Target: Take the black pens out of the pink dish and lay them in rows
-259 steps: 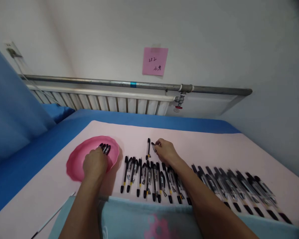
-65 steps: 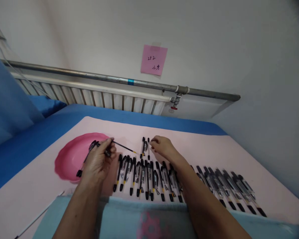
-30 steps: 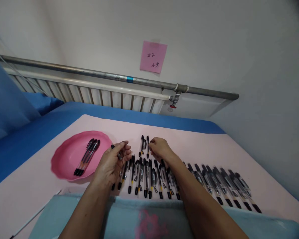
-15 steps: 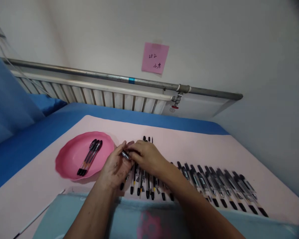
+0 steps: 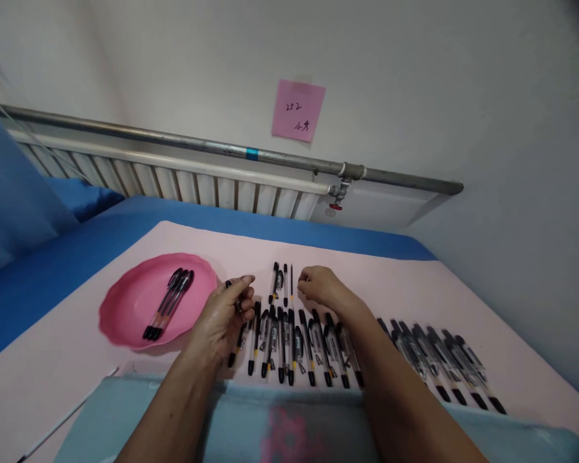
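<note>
My left hand (image 5: 220,316) is closed in a pinch on a short black pen part (image 5: 235,297), just left of the near row of pens. My right hand (image 5: 320,289) rests on the pink mat with its fingertips pinched together beside a thin pen refill (image 5: 291,285); I cannot make out anything between them. Two more black pen pieces (image 5: 276,281) lie left of that refill. A row of black pens with yellow bands (image 5: 289,337) lies under and between my hands. A pink plate (image 5: 125,308) at the left holds three black pens (image 5: 170,304).
More black pens (image 5: 439,360) line up to the right along the pink mat (image 5: 390,289). A light blue cloth (image 5: 174,418) covers the near edge, with a thin white stick (image 5: 67,421) at its left. Blue bedding, a radiator and a pipe run behind.
Half a second ago both hands met over the pen part. My right hand has since drawn back to the right, and a thin refill now lies beside the two pen pieces.
</note>
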`<state>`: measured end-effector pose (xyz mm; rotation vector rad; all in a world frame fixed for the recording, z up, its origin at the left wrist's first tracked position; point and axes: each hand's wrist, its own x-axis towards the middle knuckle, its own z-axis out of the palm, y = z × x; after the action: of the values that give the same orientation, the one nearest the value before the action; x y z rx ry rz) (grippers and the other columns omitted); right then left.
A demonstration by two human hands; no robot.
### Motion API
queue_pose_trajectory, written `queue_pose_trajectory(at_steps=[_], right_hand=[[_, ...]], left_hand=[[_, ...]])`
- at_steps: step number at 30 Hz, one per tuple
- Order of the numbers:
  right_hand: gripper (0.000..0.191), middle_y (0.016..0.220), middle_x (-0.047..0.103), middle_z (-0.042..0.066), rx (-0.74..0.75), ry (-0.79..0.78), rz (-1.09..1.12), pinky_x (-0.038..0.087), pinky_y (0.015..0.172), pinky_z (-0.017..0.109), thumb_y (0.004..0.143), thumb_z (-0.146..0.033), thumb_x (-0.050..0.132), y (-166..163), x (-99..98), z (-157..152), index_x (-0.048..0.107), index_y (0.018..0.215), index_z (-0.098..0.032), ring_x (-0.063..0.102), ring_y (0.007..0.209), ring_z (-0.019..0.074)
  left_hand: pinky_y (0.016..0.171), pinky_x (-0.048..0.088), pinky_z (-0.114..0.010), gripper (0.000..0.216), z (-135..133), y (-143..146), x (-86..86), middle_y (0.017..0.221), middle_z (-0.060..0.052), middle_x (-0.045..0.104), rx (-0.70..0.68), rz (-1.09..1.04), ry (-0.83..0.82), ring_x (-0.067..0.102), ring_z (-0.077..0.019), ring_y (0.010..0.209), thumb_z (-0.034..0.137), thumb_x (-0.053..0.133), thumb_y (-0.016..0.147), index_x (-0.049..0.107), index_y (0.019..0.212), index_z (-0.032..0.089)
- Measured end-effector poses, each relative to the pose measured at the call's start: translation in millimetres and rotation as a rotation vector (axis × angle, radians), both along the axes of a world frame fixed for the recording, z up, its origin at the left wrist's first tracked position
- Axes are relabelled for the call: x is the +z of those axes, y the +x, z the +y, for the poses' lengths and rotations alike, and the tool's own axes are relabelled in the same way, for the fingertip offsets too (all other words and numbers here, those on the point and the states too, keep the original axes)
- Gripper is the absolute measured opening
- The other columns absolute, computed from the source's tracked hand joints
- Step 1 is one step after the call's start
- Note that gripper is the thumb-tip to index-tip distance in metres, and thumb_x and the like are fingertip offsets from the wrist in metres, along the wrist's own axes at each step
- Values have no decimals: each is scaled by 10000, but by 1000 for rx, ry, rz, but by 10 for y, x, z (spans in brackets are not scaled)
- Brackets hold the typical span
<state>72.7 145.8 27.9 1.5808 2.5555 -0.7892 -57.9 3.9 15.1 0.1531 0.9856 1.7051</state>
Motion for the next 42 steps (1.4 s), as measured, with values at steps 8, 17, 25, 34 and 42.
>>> queue_pose_trajectory(at_steps=[8, 17, 25, 34, 42], right_hand=[[167, 439, 578, 41, -36, -247, -83, 397, 383, 262, 633, -112, 467, -45, -60, -63, 587, 747, -137, 511, 310, 182], [156, 415, 563, 26, -53, -279, -52, 400, 374, 254, 645, -130, 477, -28, -155, -11, 583, 758, -148, 500, 290, 174], [155, 431, 557, -11, -23, -199, 68, 384, 402, 211, 655, -136, 497, -4, -293, 55, 589, 779, -157, 493, 320, 128], [128, 451, 550, -13, 16, -139, 88, 367, 432, 200, 632, -106, 490, 9, -285, 71, 578, 712, -153, 503, 384, 116], [121, 555, 569, -1, 34, -104, 242, 341, 436, 163, 690, -104, 474, -31, -11, -52, 589, 713, -135, 498, 483, 82]], left_hand=[[394, 303, -166, 202, -1, -3, -25, 605, 18, 481, -40, -4, -28, 402, -40, 448, 234, 627, 711, 567, 848, 99], [396, 309, -163, 199, 4, -3, -43, 610, 14, 492, -20, -13, -40, 413, -39, 450, 227, 635, 700, 568, 837, 100], [395, 312, -160, 184, 18, -16, -62, 609, 6, 507, -19, -7, -39, 429, -43, 453, 213, 644, 689, 573, 822, 106], [456, 406, -191, 128, 19, 44, -44, 627, -28, 552, -24, 19, -65, 525, -84, 512, 222, 559, 772, 581, 820, 105], [667, 487, -294, 184, 56, 151, 29, 783, -119, 646, 26, -4, 1, 622, -167, 715, 270, 515, 807, 591, 818, 103]])
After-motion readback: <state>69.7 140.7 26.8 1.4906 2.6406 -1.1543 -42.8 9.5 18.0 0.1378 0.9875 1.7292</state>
